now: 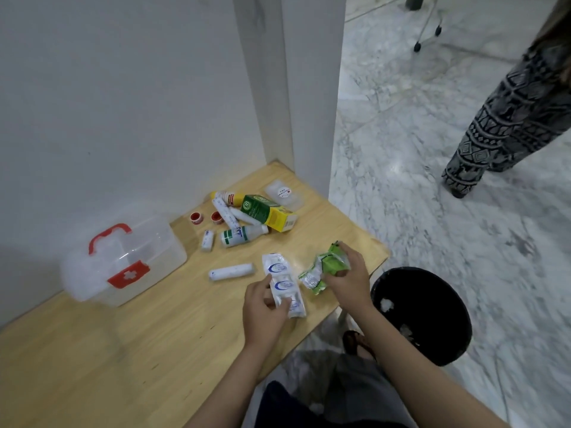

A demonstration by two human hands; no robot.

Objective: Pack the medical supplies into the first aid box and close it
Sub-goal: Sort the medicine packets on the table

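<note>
A clear plastic first aid box (123,261) with a red handle and red latch stands closed at the left of the wooden table (92,350). My left hand (264,313) grips a strip of white and blue packets (282,281) lying on the table. My right hand (347,279) holds a green and clear packet (324,268) just above the table's right edge. A white bandage roll (231,271) lies between the box and the strip. Farther back lie a white bottle (242,236), a green and yellow carton (267,212), tubes, and two small red tins (205,217).
A white wall and pillar (287,88) close off the table's back. A black waste bin (421,313) stands on the marble floor right of the table. Another person's patterned trouser legs (506,125) are at the far right. A clear flat case (284,193) lies near the pillar.
</note>
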